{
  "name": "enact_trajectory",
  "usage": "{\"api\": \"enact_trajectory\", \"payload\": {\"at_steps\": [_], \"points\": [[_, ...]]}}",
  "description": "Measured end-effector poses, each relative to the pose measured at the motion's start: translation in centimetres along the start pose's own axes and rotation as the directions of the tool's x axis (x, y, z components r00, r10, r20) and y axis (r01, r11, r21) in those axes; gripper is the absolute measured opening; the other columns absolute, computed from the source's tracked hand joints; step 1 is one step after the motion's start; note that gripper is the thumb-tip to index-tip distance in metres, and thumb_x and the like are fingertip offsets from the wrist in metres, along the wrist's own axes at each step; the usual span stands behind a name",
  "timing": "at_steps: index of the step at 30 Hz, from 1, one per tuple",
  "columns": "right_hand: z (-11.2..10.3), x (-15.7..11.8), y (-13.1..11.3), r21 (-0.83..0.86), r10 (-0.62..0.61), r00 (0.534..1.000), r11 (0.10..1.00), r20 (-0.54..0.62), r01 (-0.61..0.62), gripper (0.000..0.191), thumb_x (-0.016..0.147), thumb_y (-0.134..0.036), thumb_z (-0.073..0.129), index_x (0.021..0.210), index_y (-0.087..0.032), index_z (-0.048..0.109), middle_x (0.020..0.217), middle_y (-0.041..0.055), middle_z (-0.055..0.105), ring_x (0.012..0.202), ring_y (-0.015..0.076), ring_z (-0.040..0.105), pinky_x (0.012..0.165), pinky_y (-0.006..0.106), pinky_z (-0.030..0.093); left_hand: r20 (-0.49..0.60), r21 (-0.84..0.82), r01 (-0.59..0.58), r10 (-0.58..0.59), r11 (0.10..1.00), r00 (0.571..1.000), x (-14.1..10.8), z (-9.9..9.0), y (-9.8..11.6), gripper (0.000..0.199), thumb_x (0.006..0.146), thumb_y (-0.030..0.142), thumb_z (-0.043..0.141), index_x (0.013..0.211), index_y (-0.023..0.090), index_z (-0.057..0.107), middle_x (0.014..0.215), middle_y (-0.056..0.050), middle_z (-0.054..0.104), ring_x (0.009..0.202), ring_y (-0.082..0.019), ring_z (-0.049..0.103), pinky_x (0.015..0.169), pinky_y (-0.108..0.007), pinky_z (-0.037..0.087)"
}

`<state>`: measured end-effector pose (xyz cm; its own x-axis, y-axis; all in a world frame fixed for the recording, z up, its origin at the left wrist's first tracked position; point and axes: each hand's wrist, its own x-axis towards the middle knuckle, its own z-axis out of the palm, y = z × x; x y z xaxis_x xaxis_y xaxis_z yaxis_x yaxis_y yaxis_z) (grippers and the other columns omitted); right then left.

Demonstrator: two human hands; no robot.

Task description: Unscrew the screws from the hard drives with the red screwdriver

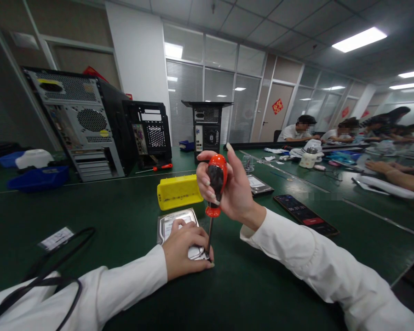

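A silver hard drive (165, 224) lies flat on the dark green table in front of me. Across its near right part rests my left hand (188, 246), its fingers curled over the drive and gripping it by the edge. My right hand (229, 184) is wrapped round the handle of a red and black screwdriver (217, 177). The screwdriver stands nearly upright, its tip at the drive's near right corner beside my left fingers. Whether the tip sits in a screw is too small to tell.
Behind the drive stands a yellow bin (179, 192) with small dark bits inside. A second hard drive (258, 185) and a phone (303, 214) lie to the right. Computer cases (110, 124), another screwdriver (162, 168) and a blue tray (39, 178) are further back. A black cable (60, 257) crosses the left.
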<state>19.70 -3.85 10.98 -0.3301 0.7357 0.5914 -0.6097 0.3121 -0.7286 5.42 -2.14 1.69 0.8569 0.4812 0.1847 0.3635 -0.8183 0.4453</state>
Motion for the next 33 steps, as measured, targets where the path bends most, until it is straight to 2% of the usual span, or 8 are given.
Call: {"api": "enact_trajectory", "payload": {"at_steps": [2,6,11,14,18,21,24,33], "points": [[-0.08,0.00,-0.02,0.003,0.007,1.000,1.000,0.022,-0.007,0.041,0.091,-0.046,0.027,0.095,-0.016,0.055,0.063,-0.0022,0.043,0.045,0.0055,0.040,0.037,0.016,0.030,-0.006,-0.002,-0.001,0.001,1.000,1.000,-0.01,0.01,0.03,0.010,0.069,0.031,0.076,0.074,0.026,0.070,0.088,0.003,0.066,0.090,-0.020,0.055,0.082,-0.036,0.019],[-0.26,0.12,0.16,0.024,0.029,0.999,0.999,0.034,-0.030,0.036,0.091,-0.041,0.031,0.089,-0.016,0.055,0.069,-0.0006,0.047,0.050,0.0057,0.047,0.041,0.016,0.035,-0.003,-0.005,-0.001,0.001,1.000,1.000,-0.02,0.02,0.03,0.010,0.069,0.031,0.076,0.074,0.026,0.070,0.087,0.003,0.066,0.089,-0.020,0.055,0.082,-0.036,0.019],[-0.14,0.23,0.52,0.023,-0.022,0.999,0.999,-0.039,0.023,0.022,0.085,-0.038,0.049,0.085,-0.016,0.052,0.074,-0.0020,0.051,0.053,0.0049,0.050,0.044,0.016,0.040,-0.012,-0.013,-0.002,0.002,1.000,1.000,-0.02,0.05,-0.03,0.010,0.068,0.030,0.077,0.074,0.026,0.070,0.087,0.004,0.066,0.090,-0.020,0.055,0.082,-0.035,0.018],[-0.09,0.22,0.68,-0.035,-0.049,0.996,0.998,-0.070,0.046,0.020,0.083,-0.036,0.053,0.082,-0.017,0.049,0.073,-0.0033,0.051,0.047,0.0035,0.047,0.040,0.014,0.037,-0.013,-0.015,-0.001,0.001,1.000,1.000,-0.04,0.10,-0.06,0.010,0.068,0.030,0.077,0.073,0.026,0.070,0.087,0.005,0.066,0.090,-0.020,0.055,0.082,-0.035,0.018],[-0.32,0.21,0.79,-0.038,-0.032,0.998,0.999,-0.057,0.030,0.020,0.086,-0.039,0.049,0.083,-0.019,0.047,0.062,-0.0061,0.046,0.039,0.0023,0.037,0.033,0.012,0.028,-0.019,-0.013,-0.011,0.010,1.000,1.000,-0.05,0.17,-0.12,0.010,0.068,0.030,0.077,0.074,0.027,0.069,0.087,0.005,0.066,0.089,-0.019,0.055,0.081,-0.034,0.018],[-0.42,0.19,0.73,-0.007,-0.041,0.998,0.999,-0.044,0.041,0.029,0.089,-0.048,0.037,0.091,-0.021,0.049,0.061,-0.0053,0.045,0.040,0.0038,0.036,0.035,0.014,0.028,-0.024,-0.012,-0.012,0.011,1.000,1.000,-0.04,0.21,-0.14,0.010,0.068,0.030,0.077,0.074,0.027,0.069,0.087,0.005,0.066,0.089,-0.019,0.055,0.081,-0.034,0.018],[-0.35,0.13,0.64,-0.001,-0.050,0.998,0.999,-0.035,0.050,0.038,0.093,-0.045,0.024,0.101,-0.020,0.051,0.065,-0.0025,0.046,0.043,0.0052,0.039,0.038,0.016,0.032,-0.022,-0.013,-0.012,0.012,1.000,1.000,-0.02,0.21,-0.12,0.010,0.068,0.031,0.077,0.074,0.027,0.070,0.087,0.005,0.066,0.089,-0.019,0.055,0.082,-0.035,0.017],[-0.04,0.00,0.78,0.005,-0.026,0.999,1.000,-0.039,0.026,0.027,0.090,-0.040,0.036,0.088,-0.017,0.051,0.074,-0.0007,0.050,0.053,0.0056,0.048,0.044,0.017,0.039,-0.005,-0.017,0.004,-0.004,1.000,1.000,0.00,-0.01,0.04,0.010,0.068,0.030,0.076,0.074,0.026,0.070,0.088,0.004,0.066,0.090,-0.020,0.054,0.083,-0.036,0.019]]}}
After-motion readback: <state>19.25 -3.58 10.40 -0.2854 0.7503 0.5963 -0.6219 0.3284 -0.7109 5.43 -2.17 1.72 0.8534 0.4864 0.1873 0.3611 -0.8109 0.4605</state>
